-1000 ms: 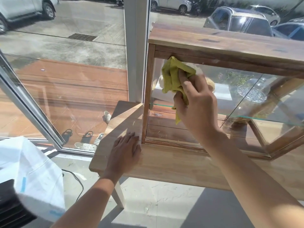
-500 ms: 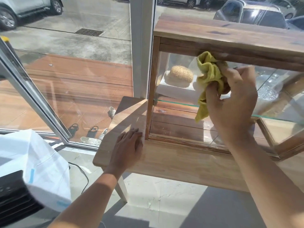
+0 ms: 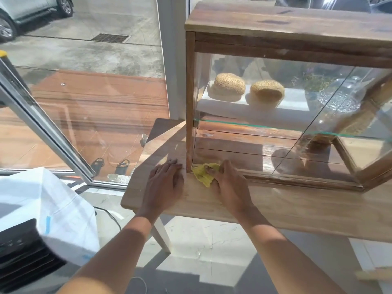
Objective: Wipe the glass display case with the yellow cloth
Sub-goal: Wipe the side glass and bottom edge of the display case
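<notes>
The glass display case [image 3: 297, 37] has a dark wooden frame and stands on a light wooden table [image 3: 297, 206]. Behind its front pane, two round sesame buns [image 3: 230, 84] lie on a white tray on the glass shelf. My right hand [image 3: 230, 184] grips the crumpled yellow cloth [image 3: 202, 172] and presses it against the case's bottom left corner, where the frame meets the table. My left hand [image 3: 165, 183] rests flat on the table, fingers straight, just left of the case's corner post.
A big window [image 3: 84, 102] with a slanted metal frame runs along the left; a deck and a parking lot lie outside. A white bag [image 3: 53, 209] over a black appliance sits at the lower left. Glassware [image 3: 339, 100] stands inside the case at the right.
My right hand has swept the cloth from the top of the front pane, first rightward, then down to the bottom left corner. My left hand has stayed on the table.
</notes>
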